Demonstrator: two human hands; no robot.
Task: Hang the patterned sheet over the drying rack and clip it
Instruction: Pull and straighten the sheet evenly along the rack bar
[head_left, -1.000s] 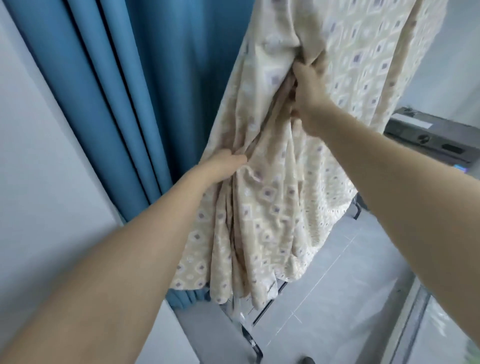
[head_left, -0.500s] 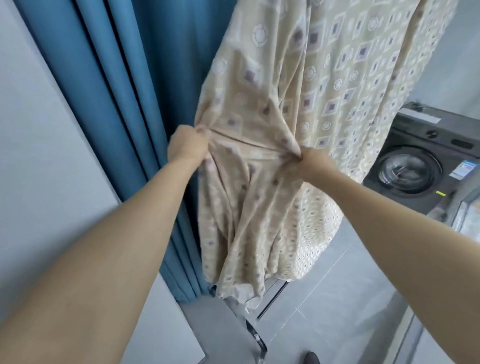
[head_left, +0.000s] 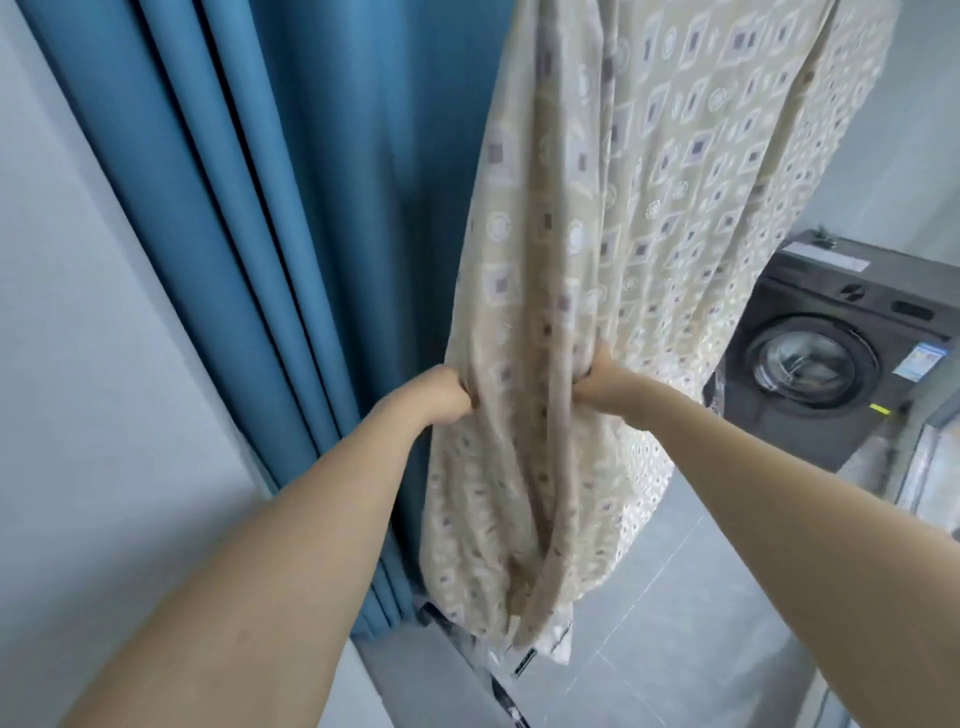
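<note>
The beige patterned sheet (head_left: 649, 218) hangs down from above the frame, in long folds that end just over the floor. My left hand (head_left: 434, 397) grips its left edge at mid height. My right hand (head_left: 602, 379) grips a bunched fold a little to the right, at about the same height. The fabric between my hands sags in a narrow column. The drying rack's top is out of view; only a dark foot of the rack (head_left: 506, 699) shows under the sheet's hem.
A blue curtain (head_left: 291, 218) hangs directly left of the sheet, against a white wall (head_left: 67, 364). A dark front-loading washing machine (head_left: 826, 353) stands at the right. Grey floor tiles (head_left: 675, 649) lie below.
Both hands have slid down the sheet and come closer together. The bunched cloth has been pulled straighter and now hangs longer. The view has tilted down.
</note>
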